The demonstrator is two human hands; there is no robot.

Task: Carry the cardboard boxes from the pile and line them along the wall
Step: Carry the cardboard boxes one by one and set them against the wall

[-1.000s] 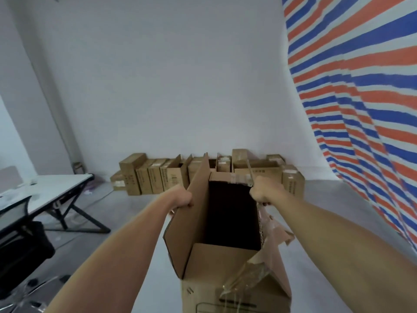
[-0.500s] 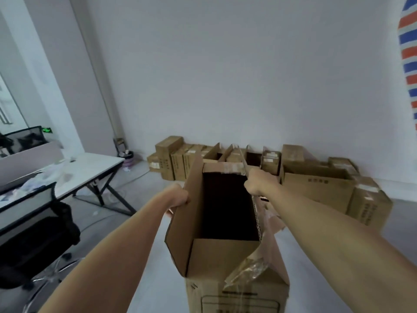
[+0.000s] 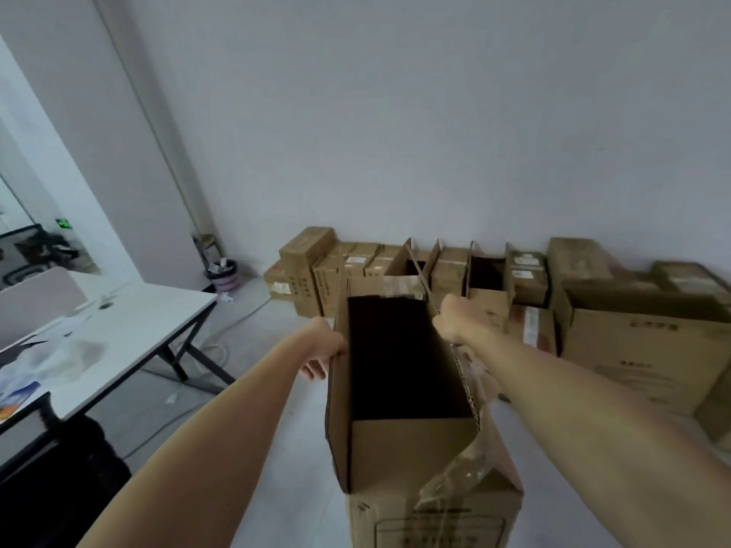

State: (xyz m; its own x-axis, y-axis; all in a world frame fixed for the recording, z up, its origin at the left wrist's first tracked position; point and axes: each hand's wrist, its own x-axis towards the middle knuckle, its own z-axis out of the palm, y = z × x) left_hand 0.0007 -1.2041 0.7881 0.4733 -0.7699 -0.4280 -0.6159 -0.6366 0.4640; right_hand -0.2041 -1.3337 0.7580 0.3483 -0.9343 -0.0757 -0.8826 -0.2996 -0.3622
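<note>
I hold a tall open cardboard box (image 3: 399,480) out in front of me, its top flaps up and its dark inside showing. My left hand (image 3: 322,348) grips the left flap's edge. My right hand (image 3: 455,316) grips the right flap near its far corner. Loose clear tape hangs off the box's right side. Ahead, a row of cardboard boxes (image 3: 443,270) stands along the white wall (image 3: 435,132), some with open tops. A large box (image 3: 641,346) sits at the right end of the row.
A white desk (image 3: 118,330) on black legs stands at the left with papers on it. A black office chair (image 3: 67,468) is at the lower left. A small bin (image 3: 223,274) sits in the corner by the wall. Grey floor lies between me and the row.
My view has swung left and closer to the wall: the striped sheet at the right has left the frame and the row of boxes looks nearer. Both hands keep their hold on the box.
</note>
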